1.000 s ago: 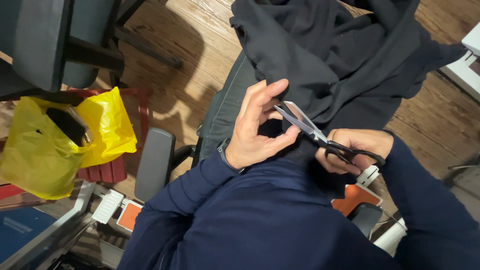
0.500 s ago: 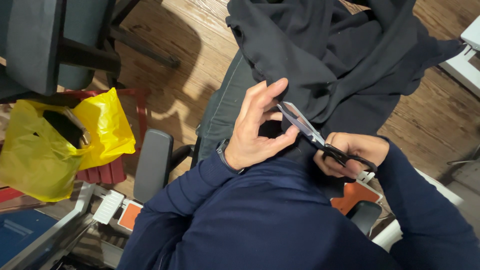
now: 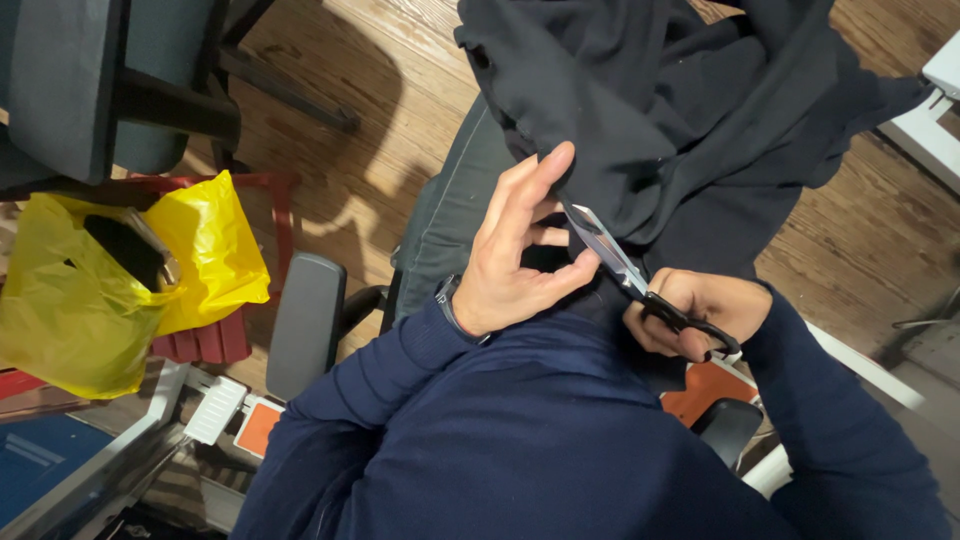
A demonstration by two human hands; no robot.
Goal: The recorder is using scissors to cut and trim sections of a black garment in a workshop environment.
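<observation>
A large black garment (image 3: 660, 110) lies bunched over my lap and knees. My left hand (image 3: 515, 255) pinches a fold of its edge between thumb and fingers, the other fingers spread upward. My right hand (image 3: 695, 310) grips the black handles of a pair of scissors (image 3: 625, 268). The silver blades point up and left into the cloth right beside my left fingertips. How far the blades are apart is hard to tell. Both arms wear dark blue sleeves.
A yellow plastic bag (image 3: 110, 275) holding a dark object sits at left on a red stool (image 3: 215, 340). A black chair armrest (image 3: 305, 320) stands near my left elbow. A dark office chair (image 3: 90, 80) is upper left. Wooden floor (image 3: 380, 130) lies below; white furniture (image 3: 935, 110) at right.
My right hand and the scissors have slid slightly left and down along the cloth. My left hand keeps its pinch on the fabric.
</observation>
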